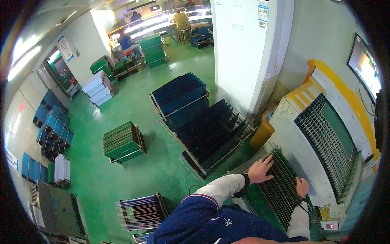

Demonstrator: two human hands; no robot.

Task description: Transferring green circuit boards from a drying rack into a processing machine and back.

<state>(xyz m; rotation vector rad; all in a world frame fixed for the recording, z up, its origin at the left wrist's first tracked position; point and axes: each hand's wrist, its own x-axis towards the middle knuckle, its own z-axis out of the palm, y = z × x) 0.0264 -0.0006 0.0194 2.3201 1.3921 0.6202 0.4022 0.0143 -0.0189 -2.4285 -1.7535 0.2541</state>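
The left hand, its fingers spread wide, lay over the upper left edge of one row of dark boards. The right hand was curled at the row's right side; whether it gripped a board, I could not tell. The boards, too tightly packed to count, lay beneath and between both hands. Beyond the left arm stood two racks, one of blue boards, one of black boards; to the right, one roller bed and one wall screen.

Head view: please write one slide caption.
Left hand and right hand at a row of thin boards, with green floor beyond.
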